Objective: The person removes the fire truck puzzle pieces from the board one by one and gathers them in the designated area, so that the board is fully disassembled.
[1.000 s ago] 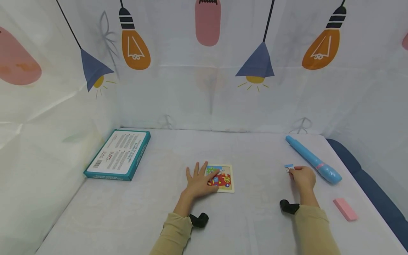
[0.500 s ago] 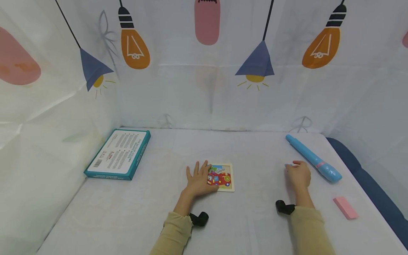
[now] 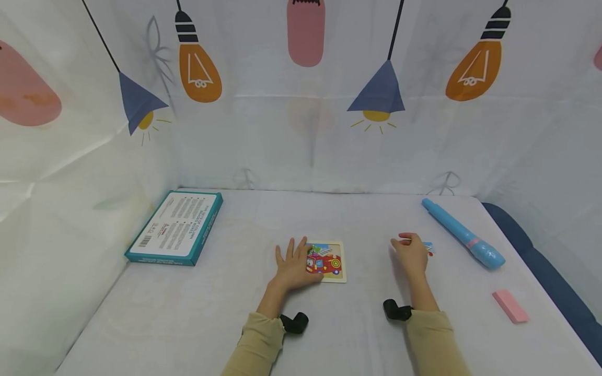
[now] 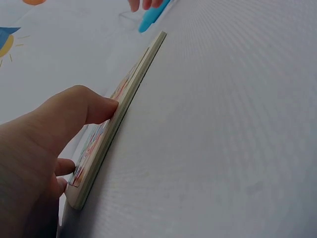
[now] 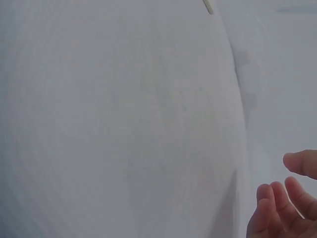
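We see the left hand (image 3: pixel 292 269) with its fingers spread, thumb pressed on the near edge of the picture board (image 3: pixel 333 263), which lies partly beneath and to the right of that hand on the table (image 3: pixel 348 334). Our right hand (image 3: pixel 410 255) hangs over the table, fingers loosely bent, thumb apart; a small picture piece (image 3: pixel 430 248) lies just to its right.

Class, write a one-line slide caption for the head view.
On a white tabletop, the left hand touches a red-vehicle picture board; the right hand is beside a small printed piece.
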`<control>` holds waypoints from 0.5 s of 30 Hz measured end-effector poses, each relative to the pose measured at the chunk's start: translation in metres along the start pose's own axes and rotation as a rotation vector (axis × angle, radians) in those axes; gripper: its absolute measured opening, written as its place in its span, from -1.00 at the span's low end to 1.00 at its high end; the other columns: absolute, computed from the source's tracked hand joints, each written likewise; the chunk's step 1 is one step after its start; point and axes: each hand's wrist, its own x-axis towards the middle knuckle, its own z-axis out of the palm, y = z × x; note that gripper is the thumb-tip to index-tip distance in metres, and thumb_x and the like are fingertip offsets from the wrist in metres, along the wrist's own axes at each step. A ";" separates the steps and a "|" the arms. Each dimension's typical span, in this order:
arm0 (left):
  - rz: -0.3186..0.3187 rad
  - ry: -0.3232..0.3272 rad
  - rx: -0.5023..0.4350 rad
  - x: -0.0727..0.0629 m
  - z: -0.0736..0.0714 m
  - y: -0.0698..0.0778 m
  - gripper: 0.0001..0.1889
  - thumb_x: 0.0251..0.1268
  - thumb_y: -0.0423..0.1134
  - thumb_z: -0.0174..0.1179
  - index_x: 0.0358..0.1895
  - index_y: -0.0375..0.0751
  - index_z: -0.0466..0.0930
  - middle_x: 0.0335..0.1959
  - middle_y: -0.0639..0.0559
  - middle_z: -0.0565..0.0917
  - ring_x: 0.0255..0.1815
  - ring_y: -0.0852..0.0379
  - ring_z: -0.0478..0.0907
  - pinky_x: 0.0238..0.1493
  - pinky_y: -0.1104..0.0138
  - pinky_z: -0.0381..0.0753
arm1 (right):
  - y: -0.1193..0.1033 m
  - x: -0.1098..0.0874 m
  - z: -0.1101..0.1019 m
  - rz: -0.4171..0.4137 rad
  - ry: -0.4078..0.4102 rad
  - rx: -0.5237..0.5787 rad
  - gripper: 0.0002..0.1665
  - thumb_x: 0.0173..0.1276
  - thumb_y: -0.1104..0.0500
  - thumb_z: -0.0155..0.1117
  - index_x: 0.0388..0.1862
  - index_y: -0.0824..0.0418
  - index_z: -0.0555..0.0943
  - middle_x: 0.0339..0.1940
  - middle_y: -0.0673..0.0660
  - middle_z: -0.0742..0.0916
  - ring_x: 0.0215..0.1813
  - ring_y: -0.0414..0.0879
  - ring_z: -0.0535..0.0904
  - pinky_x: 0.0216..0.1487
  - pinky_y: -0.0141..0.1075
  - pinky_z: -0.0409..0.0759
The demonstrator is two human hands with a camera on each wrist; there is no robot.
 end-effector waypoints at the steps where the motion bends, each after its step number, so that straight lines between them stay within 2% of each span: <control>1: 0.000 0.000 -0.001 0.000 0.000 0.000 -0.09 -0.06 0.19 0.23 0.37 -0.16 0.13 0.48 -0.06 -0.02 0.47 -0.19 -0.24 0.28 -0.22 -0.46 | -0.001 -0.001 0.003 0.001 -0.002 0.005 -0.56 0.32 0.12 0.11 0.09 0.36 0.41 -0.12 0.32 0.54 -0.14 0.13 0.47 -0.21 -0.17 0.40; 4: 0.001 0.003 0.000 0.000 0.000 0.000 -0.10 -0.06 0.19 0.23 0.37 -0.16 0.14 0.48 -0.07 -0.02 0.47 -0.19 -0.24 0.28 -0.22 -0.46 | -0.004 -0.003 0.011 -0.001 -0.015 0.014 -0.58 0.32 0.12 0.12 0.07 0.34 0.42 -0.15 0.29 0.55 -0.15 0.11 0.46 -0.22 -0.21 0.41; 15: 0.013 0.003 0.003 0.000 -0.001 0.000 -0.17 -0.04 0.18 0.23 0.34 -0.07 0.21 0.47 -0.07 0.00 0.47 -0.22 -0.22 0.27 -0.24 -0.44 | -0.015 -0.018 0.034 -0.095 -0.035 0.052 -0.62 0.27 0.15 0.17 -0.01 0.35 0.47 -0.22 0.29 0.60 -0.19 0.11 0.49 -0.24 -0.22 0.36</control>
